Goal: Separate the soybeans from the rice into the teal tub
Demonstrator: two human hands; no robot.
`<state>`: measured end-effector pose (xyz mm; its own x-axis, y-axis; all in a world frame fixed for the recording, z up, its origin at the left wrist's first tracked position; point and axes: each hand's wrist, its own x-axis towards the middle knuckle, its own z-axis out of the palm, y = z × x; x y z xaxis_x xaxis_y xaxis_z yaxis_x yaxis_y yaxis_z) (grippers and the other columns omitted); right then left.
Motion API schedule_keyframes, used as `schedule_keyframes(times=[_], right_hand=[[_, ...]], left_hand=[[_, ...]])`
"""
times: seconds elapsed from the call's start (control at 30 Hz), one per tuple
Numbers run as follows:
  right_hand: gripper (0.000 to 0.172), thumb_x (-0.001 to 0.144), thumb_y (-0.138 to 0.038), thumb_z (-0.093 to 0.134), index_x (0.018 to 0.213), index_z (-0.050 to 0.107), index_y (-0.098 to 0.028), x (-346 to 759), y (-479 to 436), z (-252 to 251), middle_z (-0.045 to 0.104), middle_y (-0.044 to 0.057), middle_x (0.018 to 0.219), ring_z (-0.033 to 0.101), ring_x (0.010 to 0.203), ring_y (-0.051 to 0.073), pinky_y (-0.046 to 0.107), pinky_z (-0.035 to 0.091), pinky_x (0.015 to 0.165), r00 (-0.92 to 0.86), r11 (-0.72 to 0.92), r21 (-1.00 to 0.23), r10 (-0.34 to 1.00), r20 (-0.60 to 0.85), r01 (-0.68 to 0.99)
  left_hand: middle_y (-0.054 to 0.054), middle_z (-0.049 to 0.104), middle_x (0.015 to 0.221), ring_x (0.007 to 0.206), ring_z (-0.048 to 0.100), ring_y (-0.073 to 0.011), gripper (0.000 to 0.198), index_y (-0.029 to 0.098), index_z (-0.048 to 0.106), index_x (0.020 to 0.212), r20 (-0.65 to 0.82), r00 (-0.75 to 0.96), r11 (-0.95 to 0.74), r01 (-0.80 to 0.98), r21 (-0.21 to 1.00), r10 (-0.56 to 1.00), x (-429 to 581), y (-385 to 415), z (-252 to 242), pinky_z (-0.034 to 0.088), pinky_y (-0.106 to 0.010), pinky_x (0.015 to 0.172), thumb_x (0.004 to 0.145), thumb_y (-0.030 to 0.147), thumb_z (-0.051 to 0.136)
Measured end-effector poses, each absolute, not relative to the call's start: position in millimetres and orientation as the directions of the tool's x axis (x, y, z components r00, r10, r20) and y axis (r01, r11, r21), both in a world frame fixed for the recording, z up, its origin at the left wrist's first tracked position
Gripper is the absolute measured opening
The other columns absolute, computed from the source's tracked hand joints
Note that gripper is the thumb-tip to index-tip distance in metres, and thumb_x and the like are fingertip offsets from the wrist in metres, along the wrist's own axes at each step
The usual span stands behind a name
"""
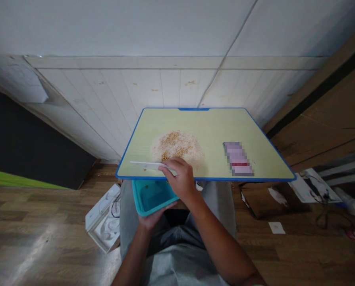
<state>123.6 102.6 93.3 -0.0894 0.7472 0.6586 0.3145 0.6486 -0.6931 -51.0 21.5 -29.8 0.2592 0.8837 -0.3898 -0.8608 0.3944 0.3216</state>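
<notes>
My left hand (151, 219) supports a teal plastic tub (140, 204) from below, its fingers mostly hidden under it. The tub sits just under the front edge of a yellow-green folding table (207, 127) with a blue rim. A few yellow beans show inside it. My right hand (180, 176) pinches a thin white strip (144, 163), seen nearly edge-on, whose exact kind I cannot make out. The strip lies low over the table's front left. Just beyond my right hand spreads a pile of pale rice-like grains (192, 143) mixed with yellow beans (170, 138).
A phone (238, 159), its screen blurred out, lies on the table's right side. An open white box (104, 218) stands on the floor at left. To the right are a cardboard box (267, 198) and cables (317, 190). A panelled wall (153, 85) backs the table.
</notes>
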Motion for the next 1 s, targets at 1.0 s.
schedule_keyframes(times=[1.0], right_hand=[[0.025,0.094,-0.043,0.082,0.090,0.073,-0.020,205,54,83,0.074,0.002,0.074,0.067,0.069,0.019,0.027,0.055,0.063,0.505,0.347,-0.916,0.765,0.400,0.200]], left_hand=[[-0.010,0.056,0.177,0.180,0.006,-0.0419,0.078,0.028,0.075,0.149,-0.280,0.489,0.554,-0.796,0.244,0.826,-38,16,-52,0.001,-0.081,0.138,0.103,0.081,0.041]])
